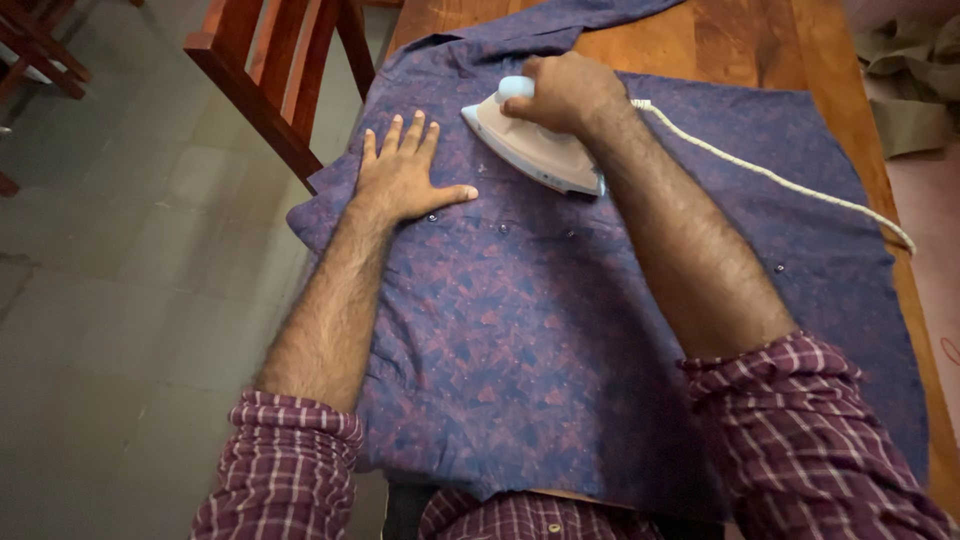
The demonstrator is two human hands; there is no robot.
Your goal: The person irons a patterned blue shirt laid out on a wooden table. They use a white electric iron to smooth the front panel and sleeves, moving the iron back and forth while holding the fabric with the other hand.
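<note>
Purple shirt overhanging table edge, hands: left hand flat, right hand gripping iron.

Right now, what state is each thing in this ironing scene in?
Shirt: spread flat on the table, buttoned, collar at the far end.
Iron: soleplate down on the shirt, near the collar.
Cord: trailing loosely across the shirt toward the right table edge.
Left hand: open, pressed flat on the shirt beside the iron.
Right hand: closed around the iron's handle.
Table: mostly covered by the shirt.
Chair: standing beside the table, unoccupied.
</note>
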